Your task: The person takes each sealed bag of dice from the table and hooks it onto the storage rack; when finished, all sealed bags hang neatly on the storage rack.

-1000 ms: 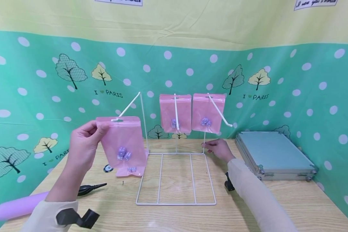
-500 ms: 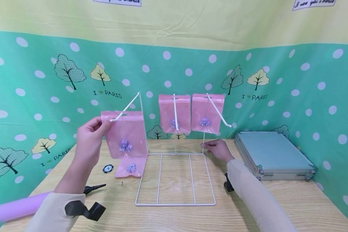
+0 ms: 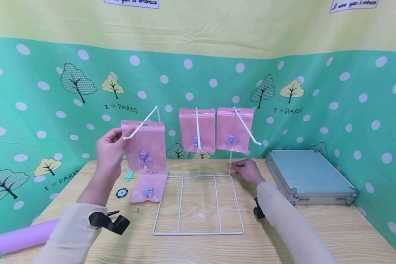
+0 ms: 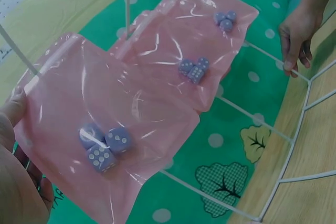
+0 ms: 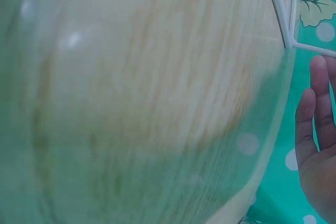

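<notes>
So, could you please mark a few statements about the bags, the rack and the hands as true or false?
1. The left hand pinches a pink bag on the rack's left hook. True.
2. Two bags hang on the rack's other hooks. True.
3. The right hand holds a bag. False: it rests at the base of the rack, by the right post.
4. A fourth bag lies on the table. True.
5. The case stands open. False: its lid is down.
6. The bags hold coins. False: they hold purple dice.
</notes>
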`<state>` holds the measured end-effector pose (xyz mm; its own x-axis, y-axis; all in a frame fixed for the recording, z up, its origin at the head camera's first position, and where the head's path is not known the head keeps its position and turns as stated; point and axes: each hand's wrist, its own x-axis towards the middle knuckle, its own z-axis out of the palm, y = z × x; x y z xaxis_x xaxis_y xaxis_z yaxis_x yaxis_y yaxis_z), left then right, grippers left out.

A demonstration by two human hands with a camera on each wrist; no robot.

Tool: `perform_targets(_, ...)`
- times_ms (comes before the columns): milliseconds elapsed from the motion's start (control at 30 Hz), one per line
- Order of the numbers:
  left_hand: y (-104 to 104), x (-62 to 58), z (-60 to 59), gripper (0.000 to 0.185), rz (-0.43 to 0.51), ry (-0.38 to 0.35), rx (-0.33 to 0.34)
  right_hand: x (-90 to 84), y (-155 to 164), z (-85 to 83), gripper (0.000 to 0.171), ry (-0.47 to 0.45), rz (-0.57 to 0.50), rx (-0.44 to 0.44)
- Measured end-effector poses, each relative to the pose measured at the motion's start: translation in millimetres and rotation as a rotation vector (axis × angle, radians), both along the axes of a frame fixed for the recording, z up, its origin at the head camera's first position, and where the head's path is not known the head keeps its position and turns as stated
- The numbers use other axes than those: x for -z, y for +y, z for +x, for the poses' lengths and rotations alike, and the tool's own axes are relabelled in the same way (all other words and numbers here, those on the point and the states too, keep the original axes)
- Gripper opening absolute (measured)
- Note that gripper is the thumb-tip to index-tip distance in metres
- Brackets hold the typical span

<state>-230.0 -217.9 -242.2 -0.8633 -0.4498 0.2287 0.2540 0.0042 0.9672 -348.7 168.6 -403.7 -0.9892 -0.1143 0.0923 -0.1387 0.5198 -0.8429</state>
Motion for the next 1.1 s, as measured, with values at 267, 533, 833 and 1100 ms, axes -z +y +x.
perform_targets(267,3,1.8,-11.7,0.017,0.014,0.007,-0.027,-0.4,1,0.1,0.029,0.014,0.01,-0.018)
perform_targets(533,5,1.2,-23.5,0.02,-0.009,0.021,-0.038,0.5,-1,0.1,0.029,0.015,0.017,0.002)
perform_targets(833,9,0.2,-34.3,0.016,0.047,0.048,-0.018,1.0,-1,0.7,0.028,0.014,0.018,0.007)
perform_targets(1100,11,-0.6,-44.4,0.015,0.06,0.05,-0.013,1.3,0,0.3,0.028,0.009,-0.004,0.006)
